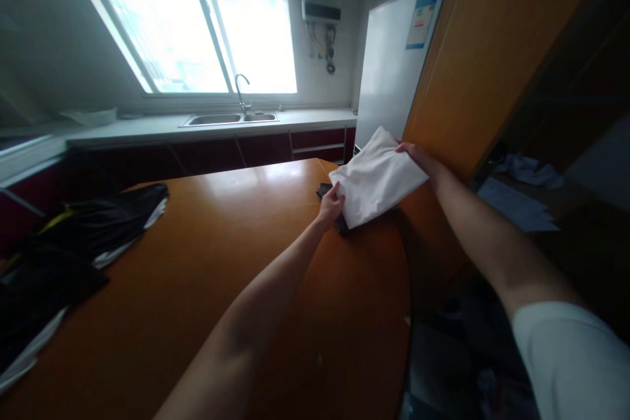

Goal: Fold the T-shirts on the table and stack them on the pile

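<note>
The head view showed the person's two hands at a white folded cloth (pixel 377 180) over the right-hand part of a wooden desk (pixel 236 223). The left hand (pixel 331 207) was closed on the cloth's near-left edge, thumb on top; the right hand (pixel 407 148) pinched its far-right edge, though some of its fingers were hidden. A dark folded item (pixel 341 226) showed along the cloth's left and lower edges; whether the cloth touched it could not be told. The desk's curved right edge ran just below the cloth, whose right corner reached past that edge in the view. Beyond this side stood a tall wooden panel (pixel 472 46), leaving a narrow gap, with a white refrigerator (pixel 388 59) behind. To the left, a broad stretch of desk separated the left hand from dark clothing (pixel 123 216) with white borders, which lay along the left side. The desk's far edge stood apart from the white worktop (pixel 315 119), where a double sink (pixel 214 119) was set beneath the window (pixel 256 26). The left forearm crossed the near part of the desk, while the right arm reached in from outside its curved edge.
</note>
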